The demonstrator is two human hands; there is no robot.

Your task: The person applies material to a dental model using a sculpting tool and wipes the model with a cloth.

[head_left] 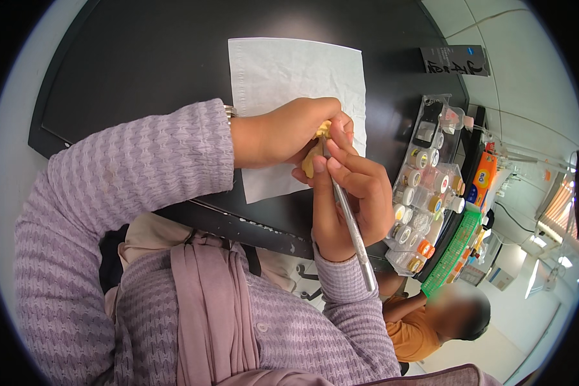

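My left hand [283, 132] is closed around a small yellow piece [314, 159] that looks like a dental plaster cast. Much of it is hidden by the fingers. In my right hand [360, 206] is a slim silver metal carving tool [352, 225], gripped like a pen. Its tip end meets the yellow cast between my two hands, though the exact contact point is too small to make out. Both hands are close together above a white paper sheet [296, 71] lying on the black table [167, 58].
At the right stands a clear tray with several small lidded jars [408, 196]. Beyond it are a green basket [453, 251] and an orange-and-blue box [482, 177]. A dark box [453, 60] lies at the far right. Another person in an orange shirt [410, 325] sits at the lower right.
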